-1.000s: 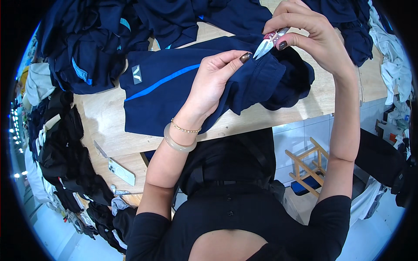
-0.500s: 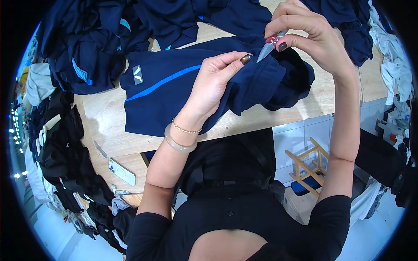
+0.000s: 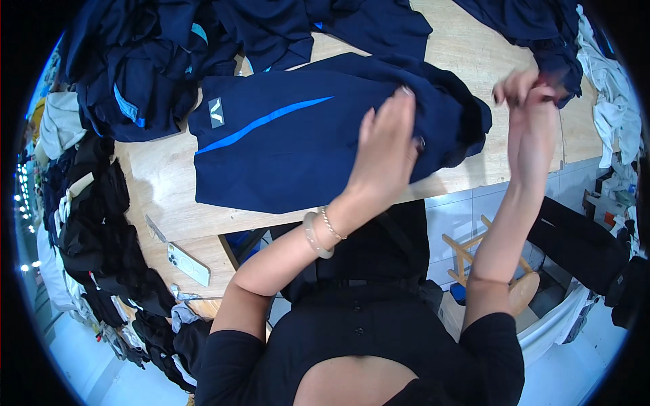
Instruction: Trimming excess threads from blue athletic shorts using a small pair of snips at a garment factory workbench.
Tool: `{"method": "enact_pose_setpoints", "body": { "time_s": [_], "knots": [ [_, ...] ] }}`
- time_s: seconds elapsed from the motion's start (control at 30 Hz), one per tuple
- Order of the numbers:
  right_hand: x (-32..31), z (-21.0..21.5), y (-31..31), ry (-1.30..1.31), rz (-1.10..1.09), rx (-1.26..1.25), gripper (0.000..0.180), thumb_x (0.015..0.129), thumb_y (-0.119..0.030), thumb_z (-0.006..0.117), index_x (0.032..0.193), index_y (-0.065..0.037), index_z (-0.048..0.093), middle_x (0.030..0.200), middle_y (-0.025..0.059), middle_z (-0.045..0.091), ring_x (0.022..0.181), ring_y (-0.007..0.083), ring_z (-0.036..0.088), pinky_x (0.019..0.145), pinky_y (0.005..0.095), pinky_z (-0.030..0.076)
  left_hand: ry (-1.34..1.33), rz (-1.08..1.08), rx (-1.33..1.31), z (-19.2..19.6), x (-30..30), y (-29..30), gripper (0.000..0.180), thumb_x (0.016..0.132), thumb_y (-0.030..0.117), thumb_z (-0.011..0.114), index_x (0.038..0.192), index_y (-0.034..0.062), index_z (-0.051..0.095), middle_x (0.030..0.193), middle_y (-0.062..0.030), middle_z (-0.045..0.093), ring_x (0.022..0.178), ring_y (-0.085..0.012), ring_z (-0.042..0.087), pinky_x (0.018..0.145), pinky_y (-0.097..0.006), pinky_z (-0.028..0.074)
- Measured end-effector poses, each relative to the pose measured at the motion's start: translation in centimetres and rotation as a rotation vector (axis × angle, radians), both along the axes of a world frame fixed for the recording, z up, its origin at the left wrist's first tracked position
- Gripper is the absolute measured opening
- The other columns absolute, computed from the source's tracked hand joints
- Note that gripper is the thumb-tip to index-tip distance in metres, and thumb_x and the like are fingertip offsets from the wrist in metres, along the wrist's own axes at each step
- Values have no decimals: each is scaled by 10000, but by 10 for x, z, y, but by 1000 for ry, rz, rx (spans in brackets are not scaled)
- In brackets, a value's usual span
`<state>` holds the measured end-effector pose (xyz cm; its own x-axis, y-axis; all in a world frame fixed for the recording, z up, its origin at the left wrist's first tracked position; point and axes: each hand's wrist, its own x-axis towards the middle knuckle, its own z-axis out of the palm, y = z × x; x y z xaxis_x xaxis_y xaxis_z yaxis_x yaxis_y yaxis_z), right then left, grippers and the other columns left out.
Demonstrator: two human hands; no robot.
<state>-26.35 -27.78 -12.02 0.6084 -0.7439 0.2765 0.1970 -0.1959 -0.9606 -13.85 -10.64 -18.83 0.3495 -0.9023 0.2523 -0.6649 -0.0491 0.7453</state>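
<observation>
Clearly the person is part-way through working over the navy blue garment with the light blue diagonal stripe [image 3: 298, 142], which lies spread on the pale wooden worktop [image 3: 162, 183], its right end bunched into a fold. The left hand [image 3: 386, 145] rests flat on that bunched end, fingers stretched out and loose, pinning the cloth rather than gripping it. The right hand [image 3: 531, 111] is lifted just off the worktop's far edge, blurred, its fingers curled together; whether they pinch anything I cannot tell. To my eye the step in hand is checking or tidying the fold, and the next move calls for a steady left palm while the right comes back to the cloth.

Around it, heaps of dark navy clothing [image 3: 128, 74] crowd the worktop's far and left sides, and black garments [image 3: 95, 230] hang off its left edge. A white slab-shaped phone [image 3: 189, 264] lies near the front corner. Pale cloths [image 3: 613, 101] sit at the right, and a small wooden stool [image 3: 487, 260] stands on the floor below.
</observation>
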Motion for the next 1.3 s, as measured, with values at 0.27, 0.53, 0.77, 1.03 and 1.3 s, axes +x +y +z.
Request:
{"method": "enact_pose_setpoints", "body": {
  "time_s": [0.27,0.53,0.77,1.03,1.3],
  "knots": [
    [-29,-46,76,394,-474,241,203,951,-169,590,921,2,696,653,-32,508,546,30,379,511,196,275,-28,-74,-121,13,54,49,529,738,-3,621,1260,54,556,1408,-186,435,1313,-372,409,1097,-441,333],
    [-34,-51,86,562,-397,284,246,917,-255,651,905,-17,708,566,-85,412,519,7,298,488,205,190,-139,970,361,-36,183,214,407,885,182,666,1224,-13,551,1217,-183,537,1051,-273,575,918,-364,463],
    [-18,-81,57,548,-357,208,191,848,-189,739,901,-16,680,614,-17,543,571,30,432,539,207,360,42,941,270,-50,195,218,244,898,191,670,932,-49,640,678,-60,582,620,-106,463,589,-257,410],
    [-15,-106,32,373,-341,226,116,890,-119,681,951,-21,683,790,-14,634,708,52,514,668,205,428,313,979,84,-52,185,228,215,941,149,609,966,-59,658,682,15,509,626,-56,374,555,-201,326],
    [-31,-75,37,306,-255,510,145,914,-246,662,823,-134,654,596,-91,451,521,26,390,484,182,267,116,986,54,-38,161,223,187,899,77,645,1039,-44,676,863,-34,583,724,-78,495,638,-231,436]
  ]
}}
